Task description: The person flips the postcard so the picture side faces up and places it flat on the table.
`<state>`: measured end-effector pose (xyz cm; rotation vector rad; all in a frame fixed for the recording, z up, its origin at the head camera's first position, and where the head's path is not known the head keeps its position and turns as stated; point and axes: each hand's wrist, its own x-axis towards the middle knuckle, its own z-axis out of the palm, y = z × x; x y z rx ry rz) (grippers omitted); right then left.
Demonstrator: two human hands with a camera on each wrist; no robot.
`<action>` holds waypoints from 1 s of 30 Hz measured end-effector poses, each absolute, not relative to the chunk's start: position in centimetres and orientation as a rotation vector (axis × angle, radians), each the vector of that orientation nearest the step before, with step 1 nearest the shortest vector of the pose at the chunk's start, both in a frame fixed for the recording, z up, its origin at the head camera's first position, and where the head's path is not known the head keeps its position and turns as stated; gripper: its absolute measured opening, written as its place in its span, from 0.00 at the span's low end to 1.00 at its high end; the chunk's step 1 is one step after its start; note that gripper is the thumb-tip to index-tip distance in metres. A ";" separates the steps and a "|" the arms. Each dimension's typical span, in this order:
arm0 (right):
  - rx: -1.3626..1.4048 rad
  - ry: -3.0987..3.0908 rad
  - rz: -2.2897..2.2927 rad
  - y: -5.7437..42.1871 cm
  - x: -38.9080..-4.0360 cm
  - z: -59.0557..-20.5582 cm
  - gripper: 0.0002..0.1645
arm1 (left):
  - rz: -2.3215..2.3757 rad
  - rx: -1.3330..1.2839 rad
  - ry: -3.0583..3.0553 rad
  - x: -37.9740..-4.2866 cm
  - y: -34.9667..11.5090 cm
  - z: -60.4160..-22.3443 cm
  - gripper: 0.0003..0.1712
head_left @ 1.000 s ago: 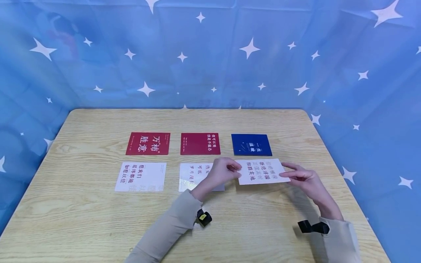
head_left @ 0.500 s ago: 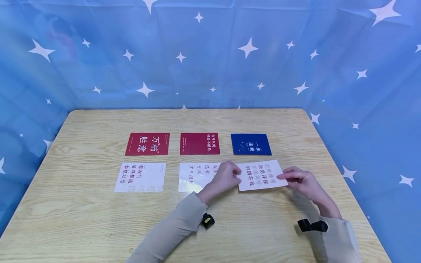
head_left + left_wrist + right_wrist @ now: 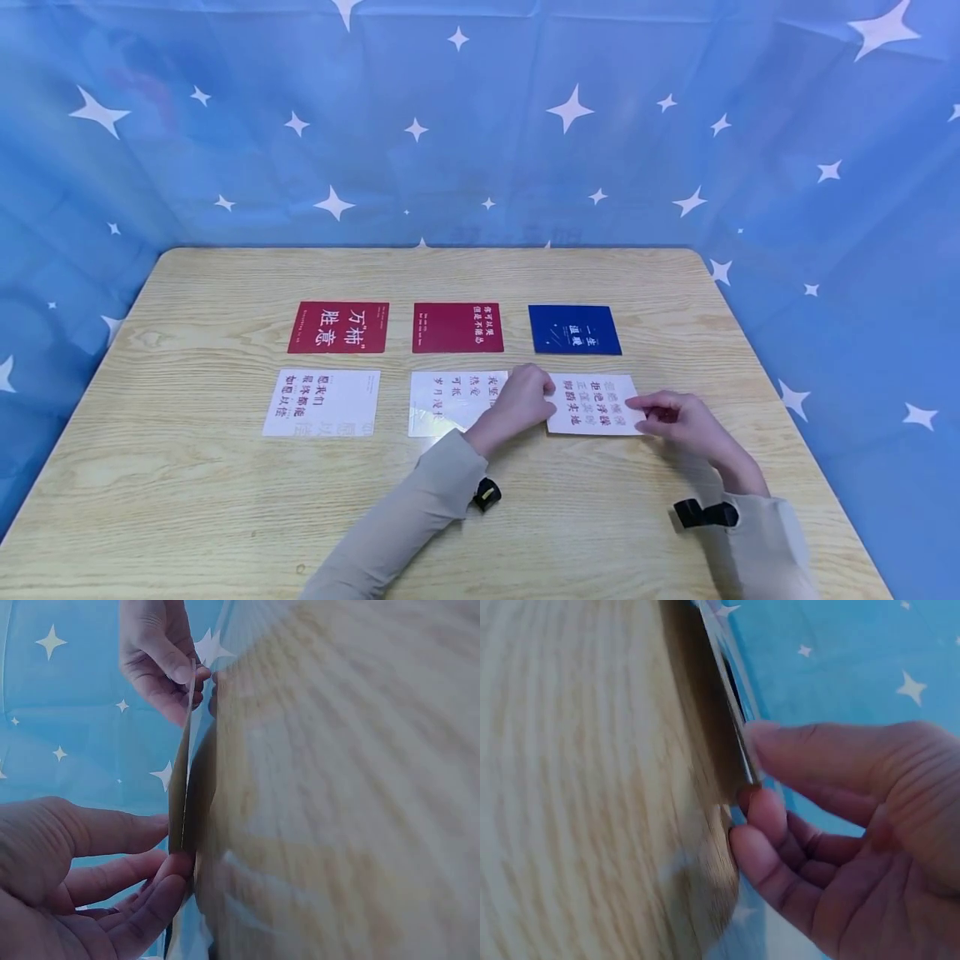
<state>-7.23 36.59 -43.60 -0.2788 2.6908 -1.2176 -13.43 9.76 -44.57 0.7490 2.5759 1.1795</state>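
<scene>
A white card [image 3: 592, 406] printed with columns of characters is held between both hands, at the right end of the nearer row. My left hand [image 3: 519, 407] pinches its left edge between thumb and fingers. On the opposite edge, my right hand [image 3: 684, 427] pinches the card the same way. Seen edge-on in the right wrist view, the card [image 3: 731, 697] is raised slightly off the wood, with a shadow beneath. The left hand partly covers a second white card [image 3: 446, 404] lying below it.
Another white card [image 3: 322, 403] lies flat at the left of the nearer row. Behind are two red cards [image 3: 339, 327] and a dark blue card [image 3: 574, 330]. The wooden table [image 3: 225, 517] meets a blue star-patterned cloth [image 3: 450, 167] at its back and sides.
The held white card has come down closer to the table and levelled, its right side lowering. Both hands moved with it, still pinching its edges. The other cards stay where they were.
</scene>
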 end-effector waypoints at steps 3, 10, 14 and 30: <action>-0.250 2.698 -1.159 36.5 -7.4 -43.6 0.20 | 1.107 0.747 2.600 -13.4 10.0 -44.3 0.27; -0.159 2.689 -1.089 36.1 -7.9 -43.4 0.20 | 1.005 0.752 2.645 -13.2 10.3 -44.0 0.24; -0.118 2.672 -1.093 36.0 -8.2 -43.2 0.19 | 0.951 0.742 2.675 -13.0 10.5 -44.0 0.23; -0.164 2.800 -0.985 34.8 -8.4 -43.1 0.13 | 1.176 0.648 2.476 -13.4 9.1 -44.0 0.18</action>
